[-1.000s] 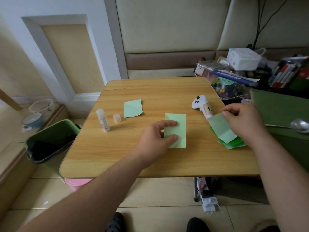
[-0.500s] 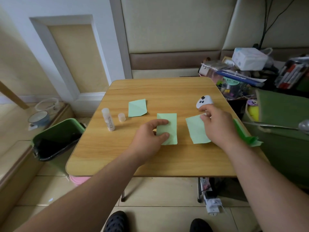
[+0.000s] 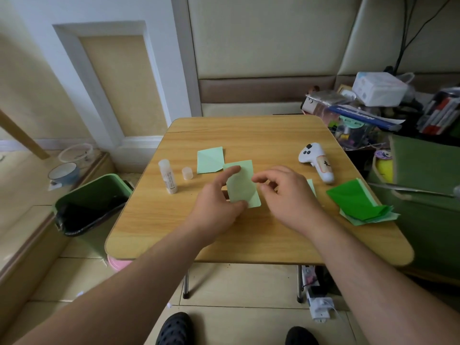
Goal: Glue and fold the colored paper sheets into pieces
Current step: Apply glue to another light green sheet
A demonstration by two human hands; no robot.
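My left hand (image 3: 219,202) pinches a light green folded paper rectangle (image 3: 242,188) at its left side, thumb at the lower edge and index finger along the top. My right hand (image 3: 286,195) hovers just right of that paper with loosely curled fingers, its fingertips by the paper's right edge and holding nothing. A second light green sheet (image 3: 311,186) lies mostly hidden under my right hand. A folded light green piece (image 3: 210,160) lies further back. An uncapped glue stick (image 3: 168,176) stands to the left, with its cap (image 3: 187,173) beside it.
A stack of green sheets (image 3: 358,202) lies at the right edge of the wooden table (image 3: 249,235). A white controller (image 3: 316,160) lies behind it. A green bin (image 3: 92,202) stands on the floor to the left. Clutter fills the right side.
My right hand brought a light green sheet from the stack to the table, let it go and moved left to the rectangle. My left hand has lifted the rectangle's edge.
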